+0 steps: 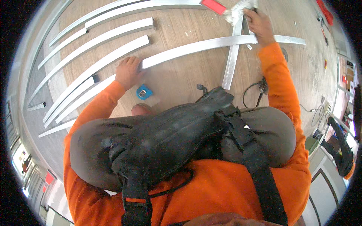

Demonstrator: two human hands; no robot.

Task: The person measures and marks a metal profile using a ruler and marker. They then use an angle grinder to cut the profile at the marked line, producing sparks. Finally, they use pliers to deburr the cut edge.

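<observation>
My left hand curls over a long white metal bar, which crosses another pale bar. My right hand grips a crumpled white item at the top, just beside a red, flat piece; what the white item is, I cannot tell. A blue tape measure lies below and right of my left hand, near my knees. A black bag rests across my lap.
Several metal profiles lie on the wood-look floor to the left. Black cables lie right of the crossed bars, more cords farther right. A red item is at top right, dark and orange items at lower right.
</observation>
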